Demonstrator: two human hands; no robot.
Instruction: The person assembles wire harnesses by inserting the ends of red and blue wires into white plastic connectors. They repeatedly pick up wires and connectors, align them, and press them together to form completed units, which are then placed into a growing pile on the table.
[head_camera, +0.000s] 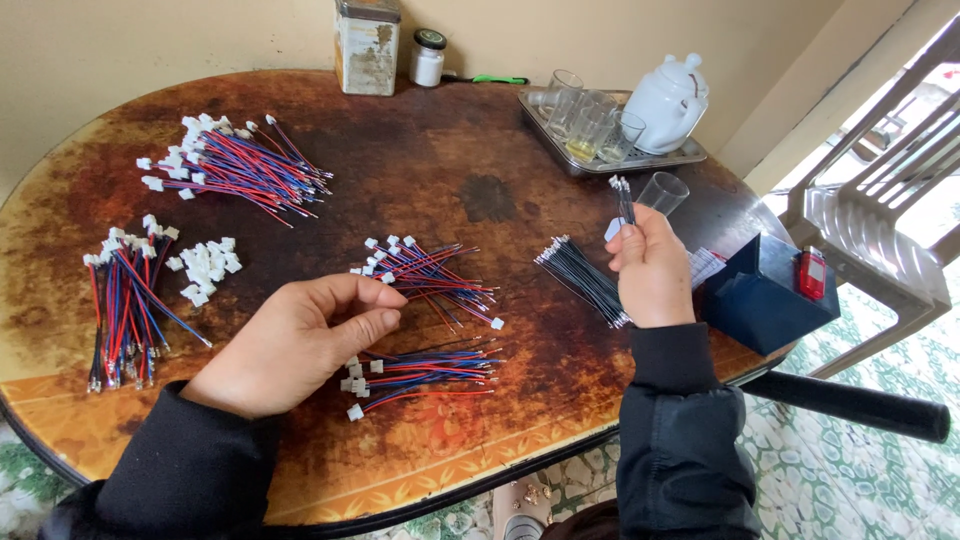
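Observation:
My right hand (650, 268) is closed around a few thin black wires (624, 197) that stick up out of the fist. Just left of it a bundle of black wires (583, 280) lies on the worn brown oval table (470, 190). My left hand (300, 340) rests on the table, thumb and fingers pinched together; I cannot make out anything between them. Its fingertips point at two piles of red and blue wires with white connectors, one pile (430, 275) above and one pile (420, 372) below.
More red and blue wire piles lie at the far left (240, 160) and left edge (125, 305), with loose white connectors (207, 268). A metal tray (690, 157) holds glasses and a white teapot (668, 100). A dark blue box (765, 295), a tin (367, 45), and a plastic chair (880, 220) are nearby.

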